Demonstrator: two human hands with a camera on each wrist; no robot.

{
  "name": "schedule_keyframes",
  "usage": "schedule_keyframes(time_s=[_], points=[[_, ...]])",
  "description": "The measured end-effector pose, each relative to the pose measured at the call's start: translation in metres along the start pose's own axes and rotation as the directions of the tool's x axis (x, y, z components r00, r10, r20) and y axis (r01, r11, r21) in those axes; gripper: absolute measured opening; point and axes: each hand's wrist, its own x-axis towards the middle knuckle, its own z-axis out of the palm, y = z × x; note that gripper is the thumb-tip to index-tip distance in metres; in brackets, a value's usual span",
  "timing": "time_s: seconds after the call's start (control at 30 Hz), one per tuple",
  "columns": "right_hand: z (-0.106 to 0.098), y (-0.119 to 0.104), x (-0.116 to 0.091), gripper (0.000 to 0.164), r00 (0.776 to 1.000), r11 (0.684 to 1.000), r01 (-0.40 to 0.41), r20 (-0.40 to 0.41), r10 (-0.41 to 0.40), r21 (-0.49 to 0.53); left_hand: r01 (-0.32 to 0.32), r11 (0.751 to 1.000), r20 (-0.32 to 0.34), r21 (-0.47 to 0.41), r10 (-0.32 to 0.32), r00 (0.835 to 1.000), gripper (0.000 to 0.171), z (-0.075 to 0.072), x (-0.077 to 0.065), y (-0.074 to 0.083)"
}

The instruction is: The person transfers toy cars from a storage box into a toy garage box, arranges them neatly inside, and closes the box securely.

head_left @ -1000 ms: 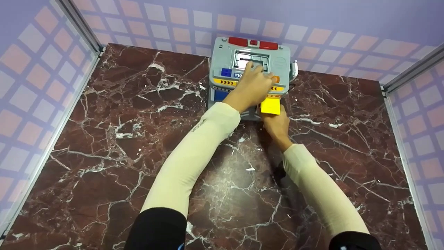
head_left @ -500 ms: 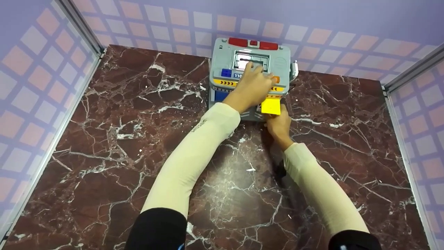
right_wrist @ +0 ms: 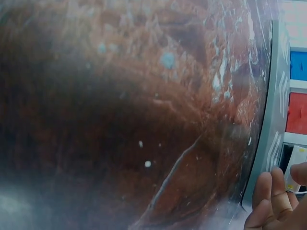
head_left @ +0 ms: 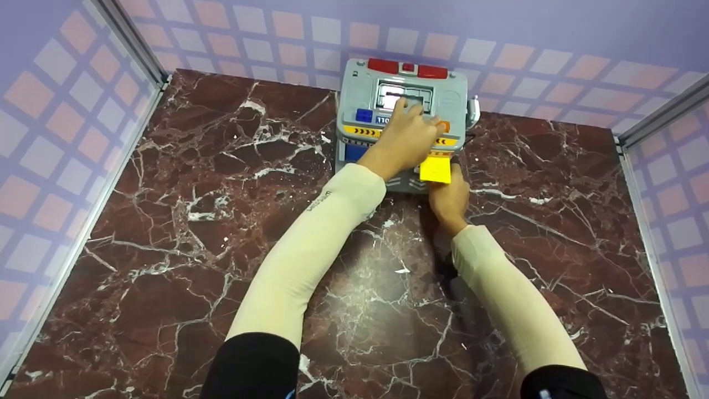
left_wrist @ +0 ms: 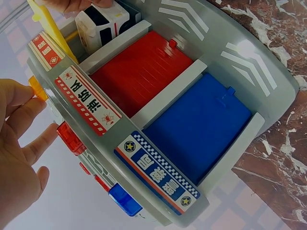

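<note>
A grey toy garage (head_left: pixel 404 88) stands against the back wall. In the left wrist view its red door (left_wrist: pixel 144 72) and blue door (left_wrist: pixel 199 127) are down, while the yellow door (head_left: pixel 436 169) is swung up. My left hand (head_left: pixel 404 136) lies over the garage top; a fingertip touches the orange button (left_wrist: pixel 37 88) and another finger reaches the red button (left_wrist: pixel 72 138). A white toy car (left_wrist: pixel 101 28) with dark windows sits in the bay below the yellow door. My right hand (head_left: pixel 450 194) is at that bay, its fingertips against the car; the yellow door partly covers this hand from above.
The garage stands on a dark red marbled table (head_left: pixel 194 221). Purple checked panels (head_left: pixel 277 39) close off the back and sides. Chevron marks line the grey ramp (left_wrist: pixel 249 62). A white handle-like part (head_left: pixel 473 111) juts from the garage's right side.
My right hand has shifted slightly right and away from me at the bay. My left hand keeps its place on the garage top, and the yellow door stays up.
</note>
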Motion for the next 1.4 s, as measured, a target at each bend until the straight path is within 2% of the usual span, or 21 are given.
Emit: schedule_keyframes(time_s=[0.17, 0.6, 0.97, 1.1, 1.27, 1.33, 1.4], points=[[0.0, 0.004, 0.004, 0.039, 0.999, 0.999, -0.029, 0.016, 0.029, -0.015, -0.002, 1.0, 0.005, 0.0, 0.002, 1.0, 0.04, 0.0, 0.0, 0.0], [-0.001, 0.004, 0.008, 0.036, 1.0, 1.0, -0.026, 0.016, 0.026, -0.014, 0.01, 0.999, 0.051, -0.031, -0.008, 0.999, 0.046, -0.003, -0.001, 0.0], [-0.001, 0.005, 0.011, 0.033, 1.0, 0.999, -0.019, -0.003, 0.018, -0.034, -0.004, 1.0, -0.003, -0.007, 0.004, 1.0, 0.044, 0.0, 0.0, 0.0], [-0.006, 0.008, 0.012, 0.033, 0.999, 0.999, 0.036, 0.016, -0.036, -0.028, -0.012, 1.0, -0.016, -0.007, 0.012, 1.0, 0.042, 0.0, 0.0, 0.001], [-0.014, 0.015, 0.015, 0.028, 0.989, 0.993, 0.116, 0.095, -0.116, 0.004, -0.004, 1.0, -0.015, -0.006, 0.004, 1.0, 0.041, 0.0, -0.001, 0.0], [-0.02, 0.017, 0.015, 0.024, 0.987, 0.991, 0.133, 0.085, -0.135, 0.025, -0.002, 1.0, -0.008, -0.004, 0.002, 1.0, 0.041, 0.0, -0.001, -0.001], [-0.028, 0.018, 0.015, 0.019, 0.986, 0.986, 0.16, 0.033, -0.162, 0.055, -0.002, 1.0, 0.003, -0.002, 0.002, 1.0, 0.042, 0.0, 0.0, -0.001]])
